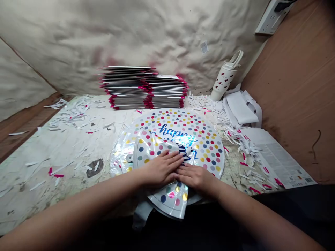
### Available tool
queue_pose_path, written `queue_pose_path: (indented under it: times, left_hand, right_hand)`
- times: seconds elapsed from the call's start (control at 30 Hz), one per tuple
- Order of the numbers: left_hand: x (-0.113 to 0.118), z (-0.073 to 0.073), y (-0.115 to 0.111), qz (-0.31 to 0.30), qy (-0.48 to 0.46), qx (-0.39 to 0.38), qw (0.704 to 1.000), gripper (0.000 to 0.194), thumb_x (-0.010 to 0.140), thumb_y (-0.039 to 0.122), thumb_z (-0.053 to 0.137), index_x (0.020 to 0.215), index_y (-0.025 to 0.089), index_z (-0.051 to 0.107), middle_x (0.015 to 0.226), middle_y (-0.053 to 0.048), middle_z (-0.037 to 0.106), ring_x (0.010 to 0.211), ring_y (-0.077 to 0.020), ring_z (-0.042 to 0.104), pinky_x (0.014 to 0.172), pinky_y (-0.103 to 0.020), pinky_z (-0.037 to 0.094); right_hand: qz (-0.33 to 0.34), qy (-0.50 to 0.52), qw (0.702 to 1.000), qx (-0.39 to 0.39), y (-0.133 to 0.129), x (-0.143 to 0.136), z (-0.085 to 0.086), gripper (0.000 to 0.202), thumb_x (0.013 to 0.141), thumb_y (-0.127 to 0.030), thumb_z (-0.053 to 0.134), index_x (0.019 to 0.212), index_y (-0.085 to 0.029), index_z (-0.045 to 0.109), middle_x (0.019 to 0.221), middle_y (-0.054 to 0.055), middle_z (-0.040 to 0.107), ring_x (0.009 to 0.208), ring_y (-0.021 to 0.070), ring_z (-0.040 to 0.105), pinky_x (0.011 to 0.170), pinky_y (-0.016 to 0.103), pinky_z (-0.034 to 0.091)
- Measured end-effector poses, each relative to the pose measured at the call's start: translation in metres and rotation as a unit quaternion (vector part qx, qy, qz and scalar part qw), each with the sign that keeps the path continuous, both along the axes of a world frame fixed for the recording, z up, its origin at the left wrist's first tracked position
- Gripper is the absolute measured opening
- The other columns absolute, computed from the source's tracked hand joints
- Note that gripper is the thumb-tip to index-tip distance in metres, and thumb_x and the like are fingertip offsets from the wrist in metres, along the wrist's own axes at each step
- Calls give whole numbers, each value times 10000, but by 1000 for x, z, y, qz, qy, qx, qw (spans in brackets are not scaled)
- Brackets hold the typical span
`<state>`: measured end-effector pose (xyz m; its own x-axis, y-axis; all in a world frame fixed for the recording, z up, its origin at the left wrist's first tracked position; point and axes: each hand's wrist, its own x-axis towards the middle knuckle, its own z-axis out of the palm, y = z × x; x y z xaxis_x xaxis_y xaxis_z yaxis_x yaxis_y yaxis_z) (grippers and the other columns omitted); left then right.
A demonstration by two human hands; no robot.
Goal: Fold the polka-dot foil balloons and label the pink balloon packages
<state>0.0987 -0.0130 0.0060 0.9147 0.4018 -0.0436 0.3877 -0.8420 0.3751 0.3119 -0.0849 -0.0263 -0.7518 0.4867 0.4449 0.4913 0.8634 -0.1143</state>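
A partly folded, polka-dotted foil balloon [167, 198] lies on top of other flat, round foil balloons [209, 139] with blue "happy" lettering. My left hand [163, 167] rests flat on the folded balloon, its fingers stretched out to the right. Palm down, my right hand [196, 177] presses on it from the other side, fingers pointing left and meeting the left hand's fingertips. A grey tail [142, 212] of balloon foil hangs over the table's front edge. The layers under both palms are hidden.
Behind the balloons stand two stacks of flat pink-edged packs [128, 87]. A white tumbler with hearts [223, 80] leans at the back right, near curled white paper [242, 108]. Paper scraps [65, 115] litter the table [86, 150]; a printed sheet [282, 157] lies at right.
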Motion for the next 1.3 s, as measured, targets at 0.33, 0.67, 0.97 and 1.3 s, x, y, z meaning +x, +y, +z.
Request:
queue_pose_path:
  times: [0.33, 0.67, 0.97, 1.3]
  left_hand:
    - [-68, 9, 73, 394, 113, 144, 900, 613, 909, 455, 214, 1396, 90, 288, 1482, -150, 213, 1366, -311, 142, 1064, -525, 164]
    - [-5, -12, 17, 152, 79, 81, 982, 638, 883, 509, 330, 1420, 178, 238, 1494, -131, 177, 1359, -332, 147, 1063, -518, 139]
    - [31, -18, -3, 130, 38, 66, 989, 542, 872, 482, 386, 1387, 343, 293, 1501, -103, 165, 1337, -438, 104, 978, -676, 79]
    - [25, -17, -4, 126, 18, 62, 990, 537, 906, 366, 311, 1412, 194, 260, 1495, -98, 194, 1372, -315, 94, 1064, -554, 85]
  right_hand:
    - [-22, 52, 998, 10, 0, 3, 1, 225, 902, -133, 426, 1022, -101, 614, 1121, 133, 644, 1102, 208, 569, 919, 369, 496]
    - [-8, 38, 997, 63, -5, 10, 9, 207, 873, -85, 468, 1012, -91, 621, 1031, 120, 684, 1032, 201, 613, 914, 367, 505]
    - [16, 65, 995, -78, -27, 9, 0, 278, 865, -160, 472, 1117, -91, 567, 1118, 138, 644, 1104, 191, 564, 953, 349, 466]
    - [-28, 91, 990, -101, -27, 20, 7, 251, 870, -137, 459, 1081, -138, 595, 1133, 127, 638, 1137, 185, 541, 981, 385, 441]
